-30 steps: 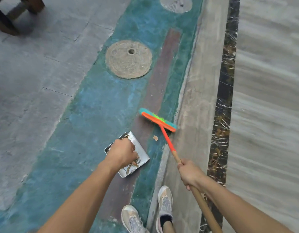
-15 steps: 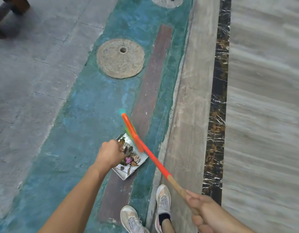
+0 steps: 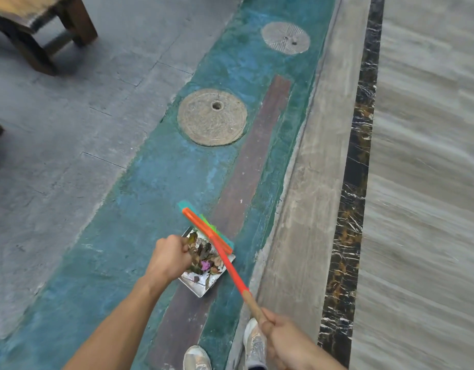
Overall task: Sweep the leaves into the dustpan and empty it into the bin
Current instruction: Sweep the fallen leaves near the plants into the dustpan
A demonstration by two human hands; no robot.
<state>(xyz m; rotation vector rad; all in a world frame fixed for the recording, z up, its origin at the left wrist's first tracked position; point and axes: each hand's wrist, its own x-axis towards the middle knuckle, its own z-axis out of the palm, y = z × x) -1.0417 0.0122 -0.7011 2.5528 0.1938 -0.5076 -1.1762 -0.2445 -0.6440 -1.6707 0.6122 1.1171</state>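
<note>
We see the left hand (image 3: 168, 259) shut tight on the dustpan (image 3: 207, 271), which has leaves (image 3: 204, 256) piled in it. The right hand (image 3: 286, 340) grips the broom (image 3: 208, 229), whose head lies across the pan's far edge

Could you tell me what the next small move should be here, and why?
Probably lift the dustpan level with the left hand and carry it off to find the bin. The pan already holds a pile of leaves, the broom in the right hand lies across it, and I see no loose leaves on the ground nearby. No bin is in view.
</note>
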